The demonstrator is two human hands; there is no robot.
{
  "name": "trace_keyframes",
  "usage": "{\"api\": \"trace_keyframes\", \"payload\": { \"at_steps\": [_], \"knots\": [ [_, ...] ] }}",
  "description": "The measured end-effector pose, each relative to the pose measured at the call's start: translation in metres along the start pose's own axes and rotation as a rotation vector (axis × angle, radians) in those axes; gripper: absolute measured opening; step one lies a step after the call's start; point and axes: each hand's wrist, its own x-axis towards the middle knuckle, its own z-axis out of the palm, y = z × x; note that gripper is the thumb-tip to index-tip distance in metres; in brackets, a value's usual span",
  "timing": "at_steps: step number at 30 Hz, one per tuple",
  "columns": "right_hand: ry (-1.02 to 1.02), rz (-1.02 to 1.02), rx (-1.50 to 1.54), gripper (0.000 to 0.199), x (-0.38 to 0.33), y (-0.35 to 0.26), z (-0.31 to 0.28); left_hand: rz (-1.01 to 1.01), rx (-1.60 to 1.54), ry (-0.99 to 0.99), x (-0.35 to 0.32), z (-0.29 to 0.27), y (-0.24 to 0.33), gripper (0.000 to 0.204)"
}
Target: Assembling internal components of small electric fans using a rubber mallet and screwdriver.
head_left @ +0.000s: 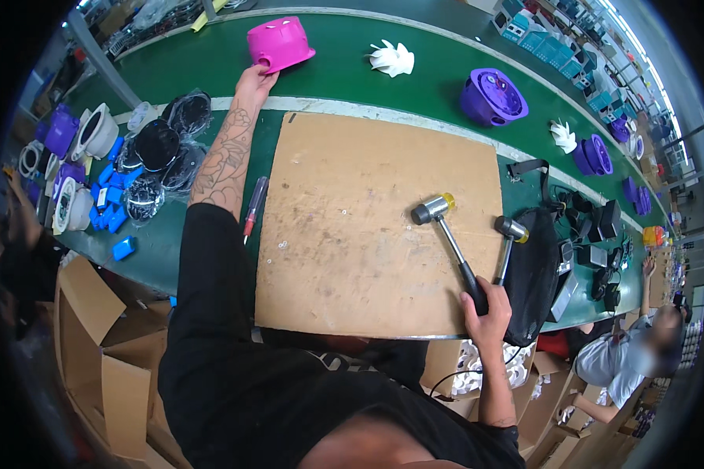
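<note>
My left arm reaches to the far side, where my left hand (256, 84) grips the lower rim of a pink plastic housing (280, 44) on the green conveyor belt; some of the fingertips are hidden. My right hand (489, 314) is closed around the black grip of a mallet (454, 246). The mallet's head, with one dark face and one yellow face, is over the right part of a worn cardboard sheet (352, 234). Just right of it lies a second mallet (511, 229), its handle end beside my right hand.
A screwdriver (255, 209) lies along the cardboard's left edge. White fan wheels (392, 59) and purple housings (493, 98) stand on the belt. Blue parts (111, 195) and wrapped black discs (156, 146) crowd the left. A black pouch (533, 273) lies at right; another person (622, 363) sits beyond.
</note>
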Motion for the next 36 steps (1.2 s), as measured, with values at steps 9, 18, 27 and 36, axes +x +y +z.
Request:
{"api": "trace_keyframes", "payload": {
  "at_steps": [9, 18, 27, 36],
  "knots": [
    [0.060, -0.029, 0.028, 0.034, -0.001, 0.003, -0.005, 0.131, 0.741, -0.124, -0.171, 0.006, 0.070, 0.045],
    [0.102, -0.067, 0.024, 0.035, -0.008, 0.006, -0.002, 0.863, 1.691, -0.349, -0.337, 0.036, 0.043, 0.041],
    [0.093, -0.080, -0.011, 0.033, -0.015, 0.008, 0.000, 1.552, 1.752, -0.781, -0.448, 0.011, -0.014, 0.036],
    [0.116, -0.119, -0.025, 0.031, -0.015, 0.009, 0.001, 0.824, 1.490, -0.241, -0.416, -0.010, 0.025, 0.022]
  ]
}}
